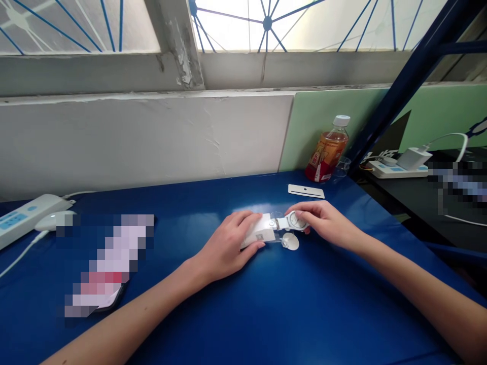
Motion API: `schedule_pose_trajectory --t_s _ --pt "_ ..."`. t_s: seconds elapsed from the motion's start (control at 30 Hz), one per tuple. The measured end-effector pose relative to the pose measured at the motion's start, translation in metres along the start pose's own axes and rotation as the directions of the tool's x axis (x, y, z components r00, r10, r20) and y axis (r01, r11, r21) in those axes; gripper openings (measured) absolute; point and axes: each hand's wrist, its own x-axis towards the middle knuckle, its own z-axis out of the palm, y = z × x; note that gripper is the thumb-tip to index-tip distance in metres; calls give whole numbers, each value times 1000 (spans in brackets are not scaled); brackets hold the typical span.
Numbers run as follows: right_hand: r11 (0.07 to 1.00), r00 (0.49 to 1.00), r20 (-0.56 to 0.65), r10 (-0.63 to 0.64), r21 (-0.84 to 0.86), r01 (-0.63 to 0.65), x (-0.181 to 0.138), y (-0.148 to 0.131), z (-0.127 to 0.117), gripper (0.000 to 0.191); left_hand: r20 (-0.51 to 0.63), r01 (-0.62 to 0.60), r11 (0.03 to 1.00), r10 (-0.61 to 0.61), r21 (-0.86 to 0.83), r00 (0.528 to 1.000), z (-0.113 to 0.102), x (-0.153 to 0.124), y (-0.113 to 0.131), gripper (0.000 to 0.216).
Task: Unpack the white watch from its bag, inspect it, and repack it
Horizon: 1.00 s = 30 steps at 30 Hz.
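My left hand (230, 243) is closed around a small white box (266, 230), which rests on the blue table near its middle. Between the thumb and fingers of my right hand (327, 220) is the round dial of a white wristwatch (296, 220). The watch's strap runs left to the end of the box, where clear plastic also shows. Whether part of the strap is still inside cannot be made out. Just below the watch lies a round white tag (291, 242). A white card with a dark line (306, 191) lies flat beyond my right hand.
A drink bottle with a white cap (327, 152) stands at the back right, beside a blue metal post (397, 81). At left are a phone (117, 258), a power strip (30, 215) and a charger with its cable (55, 221). Another power strip (399, 170) sits beyond the post.
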Motion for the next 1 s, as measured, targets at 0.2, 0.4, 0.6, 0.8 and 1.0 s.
schedule_pose_trajectory --t_s 0.2,0.4,0.6,0.8,1.0 --pt "975 994 -14 -105 -197 100 -2 8 8 29 24 -12 1000 12 17 1000 0 0 1 48" --pt "802 955 13 -295 -540 256 -7 4 6 28 32 -8 1000 7 26 999 0 0 1 51" --pt "752 930 155 -332 -552 360 -7 1 -7 30 29 -17 1000 16 22 999 -1 1 1 50" --pt "823 935 168 -313 -443 355 -4 3 -13 28 28 -12 1000 12 11 1000 -1 0 1 51" --pt "826 933 188 -307 -434 359 -4 0 -14 22 31 -17 1000 16 12 999 -1 1 1 51"
